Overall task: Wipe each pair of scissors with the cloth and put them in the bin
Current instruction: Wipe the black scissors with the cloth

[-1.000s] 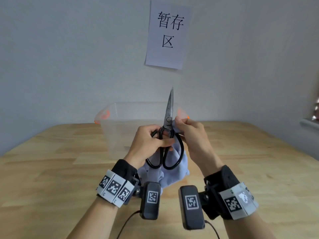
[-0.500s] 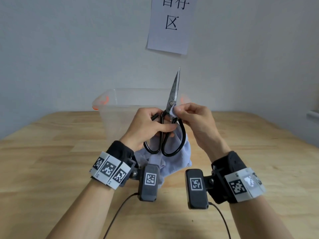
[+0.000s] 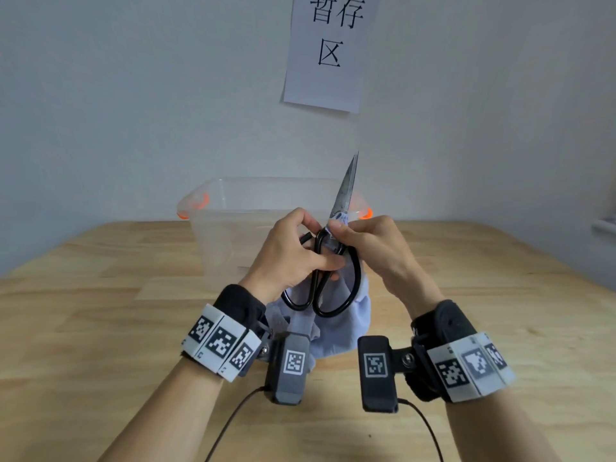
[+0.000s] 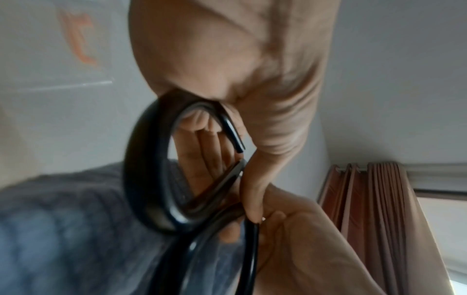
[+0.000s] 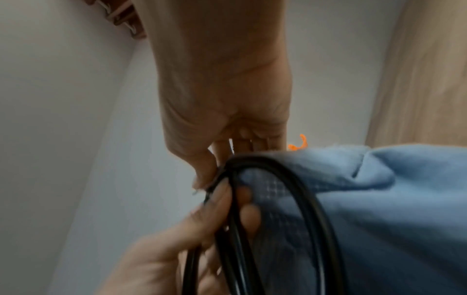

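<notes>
Black-handled scissors (image 3: 345, 191) stand upright over the table, blades closed and pointing up. My left hand (image 3: 293, 251) grips their looped handles (image 4: 149, 179), fingers through one loop. My right hand (image 3: 370, 243) pinches a light blue cloth (image 3: 340, 323) around the base of the blades near the pivot; the rest of the cloth (image 5: 379, 199) hangs behind the handles. A clear plastic bin (image 3: 233, 221) with orange latches stands just behind both hands; I see nothing inside it.
The wooden table (image 3: 100, 311) runs to a grey wall. A paper sign (image 3: 328, 51) with printed characters hangs on the wall above the bin. Brown curtains (image 4: 374, 199) show in the left wrist view.
The scissors have tilted a little to the right. My right hand has slid the cloth slightly up from the handles' junction to the blade base. The head view has dipped and risen again.
</notes>
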The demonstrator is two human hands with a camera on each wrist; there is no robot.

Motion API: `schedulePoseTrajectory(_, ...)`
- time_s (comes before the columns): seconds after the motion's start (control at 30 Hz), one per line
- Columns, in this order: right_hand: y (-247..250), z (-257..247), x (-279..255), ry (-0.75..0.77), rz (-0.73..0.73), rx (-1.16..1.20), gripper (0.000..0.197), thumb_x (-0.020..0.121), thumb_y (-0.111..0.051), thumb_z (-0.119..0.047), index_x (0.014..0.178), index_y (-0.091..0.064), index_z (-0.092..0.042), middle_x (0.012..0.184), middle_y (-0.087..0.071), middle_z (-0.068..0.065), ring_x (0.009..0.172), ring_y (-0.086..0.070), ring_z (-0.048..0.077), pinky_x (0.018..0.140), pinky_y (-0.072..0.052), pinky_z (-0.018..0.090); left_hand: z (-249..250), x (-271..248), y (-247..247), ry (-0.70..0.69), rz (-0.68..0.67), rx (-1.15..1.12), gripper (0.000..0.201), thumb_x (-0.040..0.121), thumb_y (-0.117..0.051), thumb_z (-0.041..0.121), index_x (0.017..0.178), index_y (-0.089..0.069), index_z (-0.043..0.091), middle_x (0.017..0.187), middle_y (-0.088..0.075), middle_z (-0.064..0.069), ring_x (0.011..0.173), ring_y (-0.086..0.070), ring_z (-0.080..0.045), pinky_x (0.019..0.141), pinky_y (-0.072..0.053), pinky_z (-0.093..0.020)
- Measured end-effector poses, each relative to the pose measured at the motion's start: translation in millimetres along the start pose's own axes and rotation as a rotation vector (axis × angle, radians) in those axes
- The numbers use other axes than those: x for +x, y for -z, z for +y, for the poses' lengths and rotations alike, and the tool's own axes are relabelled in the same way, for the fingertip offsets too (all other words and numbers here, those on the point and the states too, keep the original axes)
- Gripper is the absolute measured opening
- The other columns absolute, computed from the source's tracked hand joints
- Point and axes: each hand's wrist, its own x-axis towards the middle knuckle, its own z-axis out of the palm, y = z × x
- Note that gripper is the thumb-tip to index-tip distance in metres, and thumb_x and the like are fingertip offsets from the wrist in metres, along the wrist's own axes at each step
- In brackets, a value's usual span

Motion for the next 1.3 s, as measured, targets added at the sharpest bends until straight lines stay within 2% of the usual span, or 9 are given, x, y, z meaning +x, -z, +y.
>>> schedulePoseTrajectory(0.2,-18,10,3,0.043,0.228,-0.081,0.053,0.088,-0.072,-0.040,0.065,-0.067,0.008,0.050,-0.051,0.020,0.048,-0.042,0.016,0.047,-0.036,0.031,-5,1,-4,-0.020,-0.001,0.076,0.055,0.067,-0.088,0.004,0.085,-0.037,0.013,0.079,-0.071,-0.022,0.067,-0.072,-0.039,0.067,-0.059,-0.060)
schedulePoseTrajectory(0.33,-15,16,5,0.057,0.096,0.009,0.047,0.090,-0.072,-0.034,0.068,-0.068,0.008,0.063,-0.057,0.037,0.056,-0.051,0.025,0.053,-0.044,0.046,-6,1,3,-0.010,-0.016,0.095,0.050,0.071,-0.084,-0.005,0.087,-0.039,0.011,0.069,-0.071,-0.017,0.060,-0.071,-0.037,0.063,-0.060,-0.055)
schedulePoseTrajectory(0.47,-4,14,3,0.075,-0.035,0.076,0.043,0.093,-0.069,-0.023,0.074,-0.065,0.015,0.065,-0.058,0.024,0.063,-0.052,0.023,0.063,-0.041,0.038,-2,0,5,0.006,-0.040,0.054,0.048,0.072,-0.081,-0.011,0.091,-0.041,0.008,0.068,-0.068,-0.020,0.058,-0.069,-0.036,0.057,-0.060,-0.048)
schedulePoseTrajectory(0.67,-14,14,0,0.105,0.102,0.027,0.069,0.079,-0.074,-0.051,0.065,-0.058,0.014,0.053,-0.047,0.028,0.053,-0.040,0.023,0.048,-0.033,0.048,-3,0,5,-0.019,-0.066,0.092,0.047,0.074,-0.079,-0.010,0.090,-0.039,0.010,0.065,-0.068,-0.017,0.058,-0.069,-0.033,0.062,-0.061,-0.047)
schedulePoseTrajectory(0.77,-21,15,-1,0.081,0.141,0.116,0.078,0.076,-0.078,-0.056,0.064,-0.052,0.017,0.058,-0.048,0.039,0.045,-0.045,0.041,0.045,-0.039,0.053,-4,-1,3,-0.035,-0.084,0.098,0.047,0.075,-0.078,-0.009,0.088,-0.037,0.010,0.061,-0.068,-0.013,0.058,-0.069,-0.031,0.067,-0.061,-0.047)
schedulePoseTrajectory(0.9,-22,16,-2,0.067,0.095,0.220,0.064,0.086,-0.075,-0.040,0.064,-0.057,0.017,0.059,-0.057,0.038,0.042,-0.059,0.037,0.043,-0.047,0.047,-1,0,5,-0.026,-0.082,0.113,0.047,0.075,-0.079,-0.009,0.086,-0.037,0.011,0.064,-0.067,-0.013,0.062,-0.070,-0.035,0.062,-0.061,-0.043)
schedulePoseTrajectory(1.0,-16,16,-3,0.087,-0.003,0.289,0.042,0.094,-0.067,-0.021,0.070,-0.066,0.014,0.060,-0.066,0.022,0.052,-0.063,0.028,0.053,-0.052,0.032,4,-2,11,0.013,-0.099,0.085,0.045,0.076,-0.077,-0.010,0.089,-0.039,0.010,0.063,-0.066,-0.013,0.058,-0.069,-0.032,0.053,-0.058,-0.036)
schedulePoseTrajectory(1.1,-8,16,-3,0.100,-0.101,0.297,0.036,0.096,-0.062,-0.017,0.079,-0.069,0.015,0.071,-0.070,0.022,0.067,-0.065,0.029,0.070,-0.052,0.041,9,-4,15,0.049,-0.127,0.054,0.044,0.077,-0.076,-0.011,0.093,-0.041,0.009,0.062,-0.065,-0.014,0.055,-0.068,-0.030,0.050,-0.055,-0.033)
schedulePoseTrajectory(1.3,2,23,-1,0.113,-0.185,0.268,0.054,0.087,-0.071,-0.040,0.084,-0.067,0.014,0.086,-0.056,0.049,0.079,-0.056,0.035,0.075,-0.040,0.049,9,-4,16,0.091,-0.140,0.003,0.047,0.076,-0.076,-0.013,0.105,-0.045,0.007,0.061,-0.065,-0.011,0.052,-0.068,-0.028,0.050,-0.056,-0.032)
